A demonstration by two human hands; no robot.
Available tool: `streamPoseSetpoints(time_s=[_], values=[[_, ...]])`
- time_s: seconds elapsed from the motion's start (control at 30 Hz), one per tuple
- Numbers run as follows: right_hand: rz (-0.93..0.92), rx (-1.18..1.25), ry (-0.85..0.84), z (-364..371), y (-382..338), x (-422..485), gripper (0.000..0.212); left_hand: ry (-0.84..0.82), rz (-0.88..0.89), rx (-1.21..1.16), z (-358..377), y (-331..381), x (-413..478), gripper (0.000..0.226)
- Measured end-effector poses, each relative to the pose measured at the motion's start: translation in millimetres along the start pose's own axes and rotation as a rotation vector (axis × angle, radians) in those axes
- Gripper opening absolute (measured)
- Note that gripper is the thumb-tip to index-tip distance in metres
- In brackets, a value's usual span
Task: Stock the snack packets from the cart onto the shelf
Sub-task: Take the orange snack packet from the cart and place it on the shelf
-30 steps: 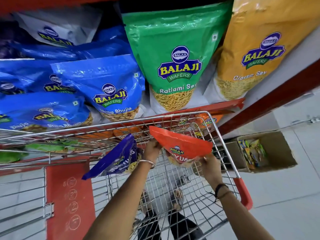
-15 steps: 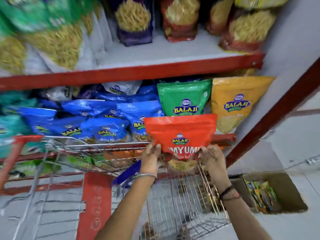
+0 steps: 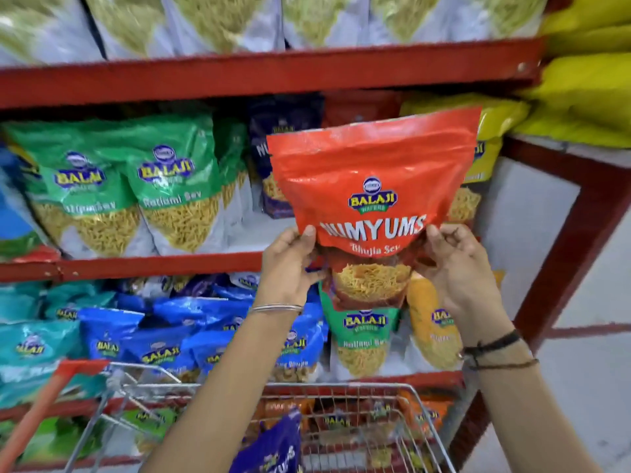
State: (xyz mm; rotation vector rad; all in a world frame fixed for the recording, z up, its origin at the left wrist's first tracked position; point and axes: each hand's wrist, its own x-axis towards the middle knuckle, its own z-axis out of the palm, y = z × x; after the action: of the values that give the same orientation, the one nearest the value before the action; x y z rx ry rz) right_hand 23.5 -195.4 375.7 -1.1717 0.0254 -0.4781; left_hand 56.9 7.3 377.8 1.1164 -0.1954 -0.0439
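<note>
I hold a red Balaji snack packet upright in front of the middle shelf. My left hand grips its lower left edge and my right hand grips its lower right edge. Behind it, dark purple packets and a yellow packet stand on the same shelf. The wire cart sits below my arms, with a purple packet leaning inside it.
Green Ratlami Sev packets fill the left of the middle shelf. Blue packets, a green one and an orange one sit on the lower shelf. A red upright post bounds the shelves at right.
Both hands have lifted the red packet out of the cart, from the lower shelf's height up to the middle shelf. My view has tilted upward with it.
</note>
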Motion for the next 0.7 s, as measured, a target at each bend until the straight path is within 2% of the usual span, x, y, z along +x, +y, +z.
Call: streamPoseSetpoints(time_s=[0.17, 0.27, 0.33, 0.5, 0.6, 0.7], values=[[-0.136, 0.066, -0.045, 21.7, -12.8, 53.9, 0.019, -0.063, 0.166, -0.028, 11.1, 23.9, 51.1, 0.009], [-0.182, 0.095, -0.103, 26.6, -4.3, 84.6, 0.019, -0.083, 0.203, -0.047, 5.9, 17.5, 88.7, 0.007], [-0.165, 0.099, -0.118, 26.7, 4.2, 102.7, 0.028, -0.070, 0.194, -0.050, 1.2, 10.7, 113.6, 0.008], [-0.097, 0.082, -0.060, 25.1, 29.1, 142.2, 0.032, -0.059, 0.111, 0.016, 0.1, -6.3, 152.5, 0.014], [-0.059, 0.083, 0.011, 25.0, 42.9, 166.7, 0.014, -0.033, 0.018, 0.062, 4.5, -9.7, 173.2, 0.030], [-0.012, 0.059, 0.054, 31.6, 47.2, 187.5, 0.014, -0.014, -0.041, 0.084, 9.8, -5.7, 189.2, 0.017]])
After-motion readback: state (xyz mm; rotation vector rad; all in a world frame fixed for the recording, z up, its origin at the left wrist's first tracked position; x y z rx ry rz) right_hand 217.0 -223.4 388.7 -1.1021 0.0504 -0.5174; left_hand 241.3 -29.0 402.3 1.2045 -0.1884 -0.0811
